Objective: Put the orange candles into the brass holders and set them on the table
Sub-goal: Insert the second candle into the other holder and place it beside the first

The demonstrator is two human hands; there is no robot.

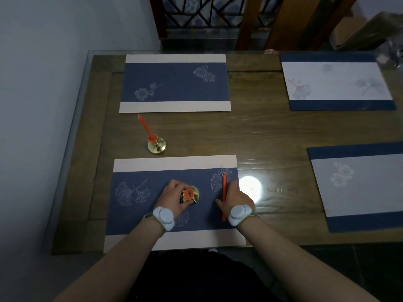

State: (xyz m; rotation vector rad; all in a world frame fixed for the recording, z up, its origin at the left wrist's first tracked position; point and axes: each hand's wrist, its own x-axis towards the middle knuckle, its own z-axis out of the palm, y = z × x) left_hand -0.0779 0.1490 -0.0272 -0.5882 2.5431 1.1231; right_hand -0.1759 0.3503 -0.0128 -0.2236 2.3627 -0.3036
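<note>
The left hand (173,196) has its fingers wrapped around a brass holder (190,195) on the blue placemat (135,216). The right hand (234,196) has its fingers closed on an orange candle (224,188). Beyond the fingers, a second holder (156,144) stands on the desk (272,131) with a candle (145,126) in it.

Left hand (172,196) grips brass holder (189,194); right hand (234,198) grips candle (224,192).
</note>
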